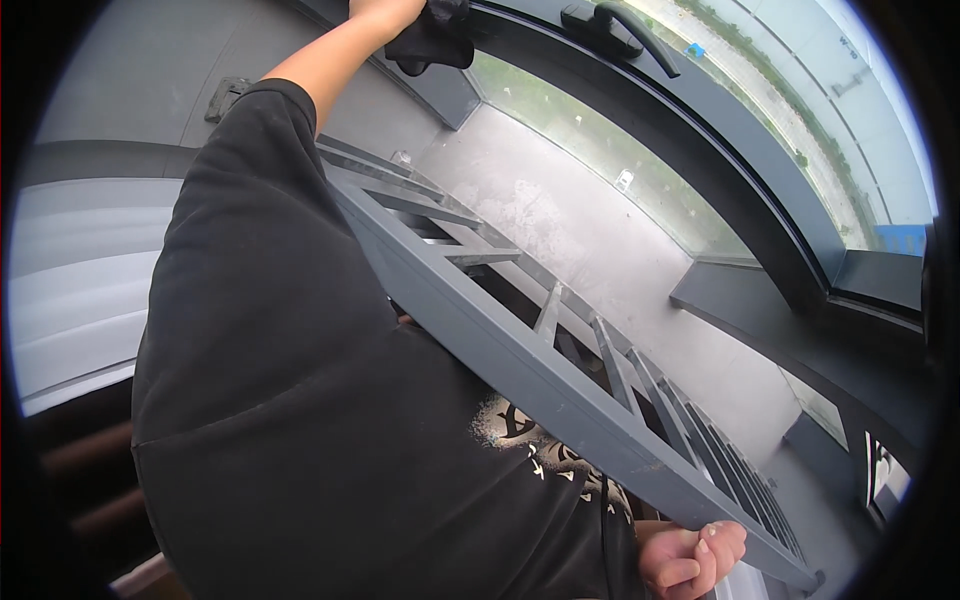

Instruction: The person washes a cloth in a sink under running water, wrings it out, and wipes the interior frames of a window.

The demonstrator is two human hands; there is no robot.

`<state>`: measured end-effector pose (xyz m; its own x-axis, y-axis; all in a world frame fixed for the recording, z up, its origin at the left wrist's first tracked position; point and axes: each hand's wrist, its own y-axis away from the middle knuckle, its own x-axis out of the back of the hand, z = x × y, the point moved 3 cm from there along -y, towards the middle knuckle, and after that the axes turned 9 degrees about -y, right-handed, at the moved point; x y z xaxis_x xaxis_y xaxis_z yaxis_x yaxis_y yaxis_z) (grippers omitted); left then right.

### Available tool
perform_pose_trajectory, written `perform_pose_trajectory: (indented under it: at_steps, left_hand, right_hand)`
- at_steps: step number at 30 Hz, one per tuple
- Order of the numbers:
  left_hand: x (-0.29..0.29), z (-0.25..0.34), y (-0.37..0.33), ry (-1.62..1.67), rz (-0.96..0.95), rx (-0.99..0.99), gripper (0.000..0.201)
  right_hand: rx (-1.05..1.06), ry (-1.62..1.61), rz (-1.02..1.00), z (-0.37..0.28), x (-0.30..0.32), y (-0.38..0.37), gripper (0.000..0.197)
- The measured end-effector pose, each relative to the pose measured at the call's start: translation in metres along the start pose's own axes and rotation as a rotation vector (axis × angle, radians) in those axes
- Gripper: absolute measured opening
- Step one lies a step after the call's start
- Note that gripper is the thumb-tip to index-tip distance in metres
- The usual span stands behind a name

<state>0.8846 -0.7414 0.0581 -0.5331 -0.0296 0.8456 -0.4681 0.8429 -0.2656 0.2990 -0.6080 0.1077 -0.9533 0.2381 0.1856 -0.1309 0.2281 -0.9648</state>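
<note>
At the top of the frame, left of centre, we see the left hand [385, 12] raised at the end of a bare forearm, its upper part cut off by the frame edge. It presses a dark cloth [432, 42] against the dark window frame [740, 150], and the cloth bunches just below and to the right of the hand. We cannot tell how the fingers are set, since the frame edge and the cloth hide them.

To the right of the cloth, a black window handle [625, 32] sits on the same frame near the upper middle of the picture. Beyond the glass in the upper right lie pale ground and a strip of green.

The right hand [690, 562] shows at the lower edge, right of centre. Its fingers [722, 540] are curled in against the palm and lie against the lower rail of a grey metal railing [520, 365]. The railing runs diagonally from the upper middle down to the lower right. We cannot tell whether the fingers wrap the rail or only touch it.

A black shirt [290, 400] with a pale print fills the left and centre. A grey concrete ledge [590, 250] lies between the railing and the window.
</note>
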Motion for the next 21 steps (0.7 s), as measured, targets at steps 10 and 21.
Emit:
perform_pose_trajectory:
  at_steps: [10, 21]
  left_hand:
    - [0.002, -0.008, -0.005, 0.312, -0.052, 0.327, 0.035]
    - [-0.013, -0.021, 0.003, 0.124, -0.155, 0.264, 0.035]
  right_hand:
    - [-0.023, 0.016, -0.061, -0.001, 0.01, 0.0, 0.026]
    - [-0.065, 0.074, 0.031, -0.001, 0.011, 0.012, 0.027]
